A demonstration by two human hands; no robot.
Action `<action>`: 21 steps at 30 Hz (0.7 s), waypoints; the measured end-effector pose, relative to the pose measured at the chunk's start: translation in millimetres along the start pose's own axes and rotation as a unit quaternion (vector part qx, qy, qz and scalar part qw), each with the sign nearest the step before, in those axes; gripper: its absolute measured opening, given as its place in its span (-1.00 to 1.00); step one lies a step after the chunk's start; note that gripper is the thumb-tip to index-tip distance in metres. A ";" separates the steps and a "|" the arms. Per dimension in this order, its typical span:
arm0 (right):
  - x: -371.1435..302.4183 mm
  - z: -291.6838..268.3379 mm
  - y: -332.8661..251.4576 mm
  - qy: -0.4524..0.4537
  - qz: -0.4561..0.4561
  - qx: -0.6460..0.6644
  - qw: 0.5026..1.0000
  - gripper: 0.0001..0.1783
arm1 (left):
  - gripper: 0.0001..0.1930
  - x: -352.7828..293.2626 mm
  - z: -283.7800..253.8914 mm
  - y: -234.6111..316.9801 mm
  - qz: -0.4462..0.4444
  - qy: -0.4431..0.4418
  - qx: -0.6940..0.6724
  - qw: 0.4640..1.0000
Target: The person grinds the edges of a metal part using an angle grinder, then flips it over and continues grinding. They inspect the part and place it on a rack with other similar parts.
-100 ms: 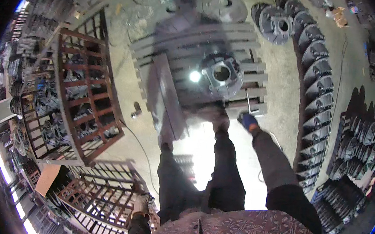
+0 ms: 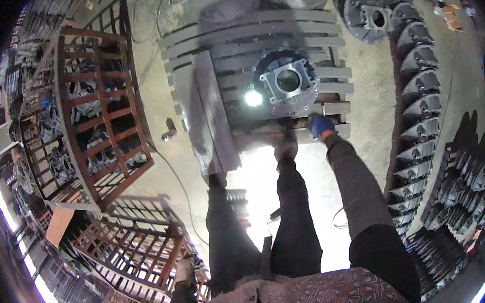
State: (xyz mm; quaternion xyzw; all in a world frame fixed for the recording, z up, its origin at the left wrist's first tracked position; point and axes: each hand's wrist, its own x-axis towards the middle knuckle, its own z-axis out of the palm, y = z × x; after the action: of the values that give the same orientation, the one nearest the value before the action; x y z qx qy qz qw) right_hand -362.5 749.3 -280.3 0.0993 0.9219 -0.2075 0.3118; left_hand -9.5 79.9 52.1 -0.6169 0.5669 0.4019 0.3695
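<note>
A round grey cast-metal housing (image 2: 301,105) with a square flanged opening in its middle lies on a slatted pallet (image 2: 253,34) in front of me. My right hand (image 2: 321,126), in a blue glove with an orange cuff, is closed round a thin metal rod-shaped tool (image 2: 323,109) just beside the housing's near right edge. The tool's exact kind is unclear. My left hand (image 2: 186,270), in a pale glove, hangs low at my left side, next to a brown barred crate (image 2: 124,251). Its fingers are too indistinct to read.
A long flat board (image 2: 214,114) lies on the pallet's left side. Further left stands a rusty barred cage (image 2: 95,86) of metal parts. A curved row of similar housings (image 2: 419,109) runs along the right. A cable (image 2: 177,172) crosses the floor.
My right hand has moved forward, up to the pallet's near right edge by the housing, and the rod shows shorter. The whole view has shifted slightly. My left hand stays low at my side.
</note>
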 end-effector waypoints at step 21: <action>246.8 93.7 10.0 -0.119 -0.150 -0.191 0.963 -0.51 | -0.57 14.8 32.3 -70.3 -0.062 0.050 -0.107 0.991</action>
State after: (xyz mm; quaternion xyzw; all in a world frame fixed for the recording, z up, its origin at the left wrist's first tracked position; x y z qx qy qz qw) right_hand -503.4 729.8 -503.0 -0.1273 0.9050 -0.0819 0.3975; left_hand 58.5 109.3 25.5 -0.7064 0.4988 0.4050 0.2969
